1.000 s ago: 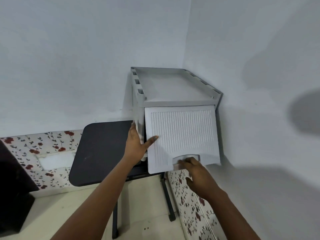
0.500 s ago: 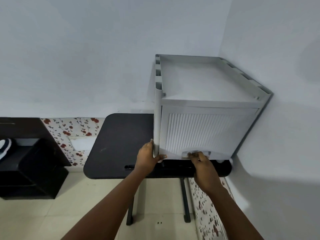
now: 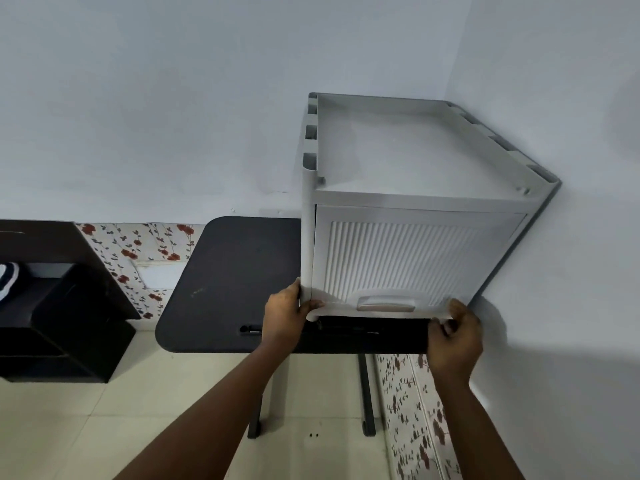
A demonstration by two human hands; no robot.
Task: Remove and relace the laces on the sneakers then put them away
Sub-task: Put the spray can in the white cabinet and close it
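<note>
On the dark rounded table point(image 3: 225, 271), grey plastic shoe cabinet point(image 3: 408, 202), ribbed door point(image 3: 398, 265) now shut, left hand point(image 3: 284, 315) and right hand point(image 3: 453, 337) gripping its lower corners; sneakers unseen, presumably stowed inside.

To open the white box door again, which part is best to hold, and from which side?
Probably the recessed handle, low at the centre of the ribbed door. Come from the front, fingers hooking in from below. The left hand and right hand now grip the box's bottom front corners.
</note>
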